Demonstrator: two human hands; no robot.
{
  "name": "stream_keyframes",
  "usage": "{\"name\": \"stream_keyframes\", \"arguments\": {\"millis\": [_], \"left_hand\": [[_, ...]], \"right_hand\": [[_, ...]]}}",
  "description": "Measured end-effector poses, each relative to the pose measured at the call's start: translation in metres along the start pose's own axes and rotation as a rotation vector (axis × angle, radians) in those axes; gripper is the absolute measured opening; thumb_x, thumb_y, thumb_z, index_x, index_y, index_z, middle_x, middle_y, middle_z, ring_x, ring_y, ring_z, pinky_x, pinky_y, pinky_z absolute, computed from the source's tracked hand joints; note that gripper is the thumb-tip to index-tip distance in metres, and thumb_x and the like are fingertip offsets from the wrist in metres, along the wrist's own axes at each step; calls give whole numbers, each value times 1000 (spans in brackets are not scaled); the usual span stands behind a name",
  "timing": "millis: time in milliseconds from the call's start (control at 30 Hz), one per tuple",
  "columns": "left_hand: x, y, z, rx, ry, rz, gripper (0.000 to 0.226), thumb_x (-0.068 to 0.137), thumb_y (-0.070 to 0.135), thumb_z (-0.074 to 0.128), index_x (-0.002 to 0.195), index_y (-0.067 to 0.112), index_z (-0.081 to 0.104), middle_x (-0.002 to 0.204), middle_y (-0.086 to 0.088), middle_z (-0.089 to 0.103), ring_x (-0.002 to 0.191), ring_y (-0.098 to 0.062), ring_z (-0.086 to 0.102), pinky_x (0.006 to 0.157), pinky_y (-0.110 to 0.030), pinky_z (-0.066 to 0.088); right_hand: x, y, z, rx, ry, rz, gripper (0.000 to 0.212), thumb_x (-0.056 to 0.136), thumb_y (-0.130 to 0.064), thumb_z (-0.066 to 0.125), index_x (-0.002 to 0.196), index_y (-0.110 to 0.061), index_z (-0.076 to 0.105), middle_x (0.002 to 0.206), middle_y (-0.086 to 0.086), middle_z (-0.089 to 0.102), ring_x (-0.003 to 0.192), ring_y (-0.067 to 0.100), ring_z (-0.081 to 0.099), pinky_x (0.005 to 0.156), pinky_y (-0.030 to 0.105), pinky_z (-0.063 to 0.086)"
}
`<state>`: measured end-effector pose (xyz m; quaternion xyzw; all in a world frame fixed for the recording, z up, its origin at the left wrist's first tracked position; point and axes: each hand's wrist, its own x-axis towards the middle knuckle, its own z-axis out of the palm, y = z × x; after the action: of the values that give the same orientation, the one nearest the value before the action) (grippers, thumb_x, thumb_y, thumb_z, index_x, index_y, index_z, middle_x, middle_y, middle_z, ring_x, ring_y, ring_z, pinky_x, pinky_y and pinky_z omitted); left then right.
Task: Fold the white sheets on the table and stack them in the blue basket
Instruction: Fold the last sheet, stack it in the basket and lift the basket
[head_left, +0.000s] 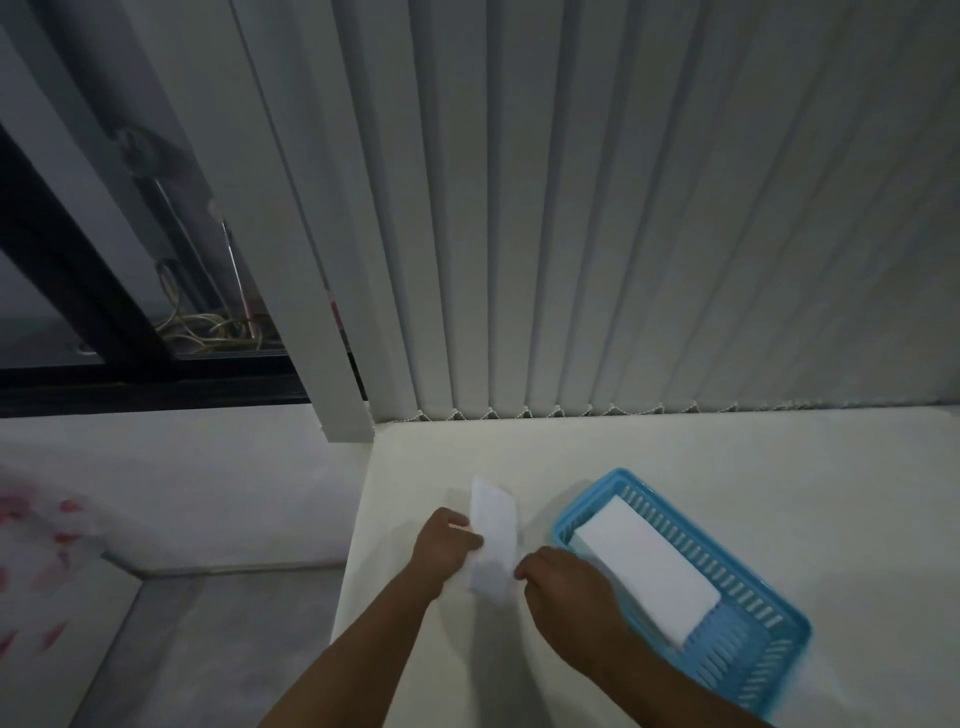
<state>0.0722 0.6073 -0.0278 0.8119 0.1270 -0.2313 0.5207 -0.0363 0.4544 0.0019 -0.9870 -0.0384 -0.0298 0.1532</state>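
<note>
Here, a folded white sheet (492, 540) is pinched between left hand (444, 545) fingers (474, 540) and right hand (563, 587) fingers (522, 571), beside the blue basket (769, 654).

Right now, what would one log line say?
left hand: holding white sheet | right hand: holding its other edge | blue basket: folded sheets inside

My forearms (363, 654) run off the bottom edge. Right hand (563, 587) hides the white sheet's (493, 535) near corner. Pink-patterned thing (41, 551) at left: blurred, can't identify.
</note>
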Motion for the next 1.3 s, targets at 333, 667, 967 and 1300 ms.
{"name": "stream_keyframes", "arguments": {"millis": [333, 667, 967, 1300], "left_hand": [[-121, 5, 65, -805, -288, -108, 39, 86, -5, 59, 123, -13, 51, 123, -30, 60, 107, -39, 60, 91, -48, 53], [-159, -17, 103, -805, -157, -109, 15, 90, 17, 62, 100, 7, 63, 100, -12, 72, 93, -25, 69, 65, -31, 59], [-120, 23, 106, -562, -133, 14, 6, 89, 15, 64, 88, 10, 67, 84, -5, 72, 77, -15, 68, 57, -21, 57], [-40, 61, 103, 96, -152, 394, 13, 85, 26, 65, 77, 18, 73, 71, 0, 70, 66, -12, 61, 71, -25, 45]], "right_hand": [[-85, 3, -24, 1413, -292, 1028, 49, 85, -61, 56, 98, -16, 68, 94, 4, 74, 84, 21, 66, 70, 30, 54], [-145, 50, -38, 1233, 58, 938, 9, 87, -12, 65, 84, -3, 66, 70, 6, 59, 59, 16, 50, 50, 24, 42], [-123, 74, -48, 1180, 235, 1009, 36, 83, -11, 70, 54, -11, 49, 49, 5, 47, 43, 16, 41, 47, 25, 34], [-96, 92, -35, 1167, 470, 1120, 7, 87, -13, 66, 86, -7, 65, 76, 8, 62, 61, 16, 54, 61, 27, 43]]}}
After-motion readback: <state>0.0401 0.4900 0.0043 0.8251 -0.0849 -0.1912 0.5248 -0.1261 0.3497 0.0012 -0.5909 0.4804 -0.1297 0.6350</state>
